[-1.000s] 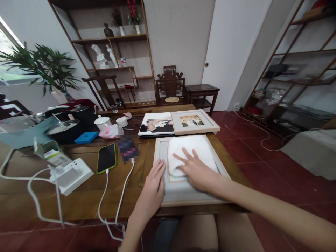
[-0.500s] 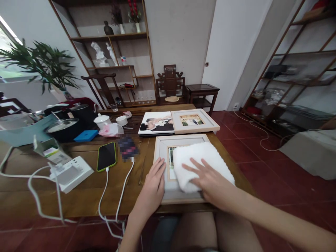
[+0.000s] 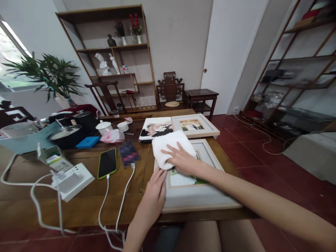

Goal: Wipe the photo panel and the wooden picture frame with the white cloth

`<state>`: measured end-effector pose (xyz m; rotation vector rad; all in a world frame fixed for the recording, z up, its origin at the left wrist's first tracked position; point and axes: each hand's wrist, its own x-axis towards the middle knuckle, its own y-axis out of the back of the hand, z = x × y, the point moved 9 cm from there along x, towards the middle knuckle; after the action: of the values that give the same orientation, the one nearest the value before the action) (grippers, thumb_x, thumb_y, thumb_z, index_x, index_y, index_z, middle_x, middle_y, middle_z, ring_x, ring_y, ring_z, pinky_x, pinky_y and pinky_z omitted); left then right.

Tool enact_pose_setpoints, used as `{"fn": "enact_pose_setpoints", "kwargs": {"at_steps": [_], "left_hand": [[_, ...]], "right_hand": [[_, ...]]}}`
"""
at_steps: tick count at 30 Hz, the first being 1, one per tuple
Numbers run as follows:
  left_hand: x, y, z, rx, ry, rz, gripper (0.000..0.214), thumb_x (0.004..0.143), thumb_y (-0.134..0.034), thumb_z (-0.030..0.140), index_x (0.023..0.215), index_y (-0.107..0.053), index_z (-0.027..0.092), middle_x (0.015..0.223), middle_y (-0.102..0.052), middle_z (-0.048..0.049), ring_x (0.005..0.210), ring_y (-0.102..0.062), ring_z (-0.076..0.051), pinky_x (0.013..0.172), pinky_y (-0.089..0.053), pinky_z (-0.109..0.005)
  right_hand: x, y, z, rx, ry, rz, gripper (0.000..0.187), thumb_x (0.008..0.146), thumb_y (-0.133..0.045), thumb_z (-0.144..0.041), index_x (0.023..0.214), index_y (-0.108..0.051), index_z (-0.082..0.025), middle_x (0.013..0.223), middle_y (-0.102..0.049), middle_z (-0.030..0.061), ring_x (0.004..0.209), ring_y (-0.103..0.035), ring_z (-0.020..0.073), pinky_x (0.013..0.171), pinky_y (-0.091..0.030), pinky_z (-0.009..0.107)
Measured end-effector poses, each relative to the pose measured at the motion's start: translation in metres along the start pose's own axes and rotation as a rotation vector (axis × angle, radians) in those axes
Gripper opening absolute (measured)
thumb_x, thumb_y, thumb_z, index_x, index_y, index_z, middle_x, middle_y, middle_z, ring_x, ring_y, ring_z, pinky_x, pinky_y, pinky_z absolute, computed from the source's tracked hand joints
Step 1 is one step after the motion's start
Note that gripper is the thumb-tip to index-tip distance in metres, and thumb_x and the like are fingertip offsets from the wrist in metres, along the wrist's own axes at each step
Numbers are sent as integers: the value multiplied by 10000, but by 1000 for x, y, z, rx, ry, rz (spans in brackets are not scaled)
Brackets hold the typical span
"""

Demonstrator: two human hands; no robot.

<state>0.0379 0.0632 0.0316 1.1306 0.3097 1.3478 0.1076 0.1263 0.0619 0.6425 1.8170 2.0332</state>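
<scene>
A white towel (image 3: 172, 141), folded into a thick pad, covers the upper left part of a picture frame (image 3: 199, 201) with a pale wooden rim. My right hand (image 3: 182, 159) presses on the towel from above, its fingers spread. At the frame's left edge rests my left hand (image 3: 154, 190), fingers stretched out, the tips close to the towel's lower corner. The photo inside the frame is partly hidden by the towel and my right arm.
Behind lie a white photo panel (image 3: 157, 128) and another framed picture (image 3: 196, 125). On the left are a green-edged phone (image 3: 107, 163) with a white cable (image 3: 105, 199), a white power strip (image 3: 76, 182), a blue box (image 3: 88, 142), pots (image 3: 65, 134) and a white lidded bowl (image 3: 103, 127).
My right hand has slid the towel to the left and away from me across the frame, uncovering its right side. My left hand has stayed at the left edge. The camera view has tilted slightly upward.
</scene>
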Motion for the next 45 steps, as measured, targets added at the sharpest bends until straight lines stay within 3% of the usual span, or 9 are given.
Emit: {"fn": "enact_pose_setpoints", "kwargs": {"at_steps": [6,12,15,22,25,32,35,39,45], "left_hand": [[-1,-1,1,-33,5,-9,418,902,-343,157,1301,-467,153,1387,-460,-138,1342,-331,-222,1076,-342,-463],[1,-1,0,-55,21,-7,409,898,-352,165,1284,-486,172,1376,-478,-120,1338,-339,-218,1072,-351,-457],[2,-2,0,-47,15,-10,403,899,-344,164,1273,-496,155,1364,-489,-134,1333,-349,-218,1069,-356,-456],[0,-2,0,-55,19,15,401,905,-343,174,1279,-488,161,1368,-484,-127,1336,-345,-206,1081,-338,-459],[0,-1,-1,-68,28,15,398,907,-353,180,1282,-483,163,1373,-479,-126,1334,-348,-206,1082,-336,-462],[2,0,-1,-68,30,-2,397,909,-351,182,1278,-491,145,1372,-479,-137,1335,-347,-215,1082,-335,-468],[2,1,0,-70,12,10,393,905,-351,178,1265,-503,137,1357,-493,-143,1332,-352,-223,1081,-337,-472],[1,2,0,-81,18,22,400,901,-337,149,1267,-497,148,1361,-489,-139,1332,-352,-216,1080,-343,-469],[0,2,-2,-86,18,33,427,886,-308,101,1269,-493,144,1357,-493,-137,1331,-355,-209,1088,-338,-465]], "right_hand": [[-46,-1,43,-18,-127,-43,580,607,-398,78,1039,-665,-204,1412,-423,60,1353,-231,299,1018,-125,676],[-103,2,75,-93,-264,-49,572,561,-403,73,973,-694,-195,1398,-437,62,1316,-307,334,1000,-242,640],[-117,2,64,-132,-288,-42,571,570,-413,74,990,-693,-192,1409,-422,69,1315,-303,346,1001,-284,600],[-146,5,-11,11,-261,13,461,581,-500,-3,951,-687,-205,1338,-508,96,1281,-359,350,1016,-280,596],[-154,8,-21,57,-229,23,506,547,-479,15,954,-677,-210,1356,-492,72,1289,-353,329,1035,-276,576],[-133,9,71,-52,-384,40,589,594,-359,106,1017,-669,-163,1418,-404,113,1338,-256,337,1006,-292,607],[-119,4,91,-38,-418,7,653,593,-344,119,1108,-633,-159,1441,-370,104,1343,-228,356,979,-328,611],[-119,5,61,-84,-413,-48,609,639,-369,93,1131,-627,-157,1411,-413,123,1324,-252,392,963,-350,605],[-163,21,-12,77,-351,-140,506,594,-444,12,962,-677,-246,1270,-566,79,1235,-426,353,938,-421,564]]}}
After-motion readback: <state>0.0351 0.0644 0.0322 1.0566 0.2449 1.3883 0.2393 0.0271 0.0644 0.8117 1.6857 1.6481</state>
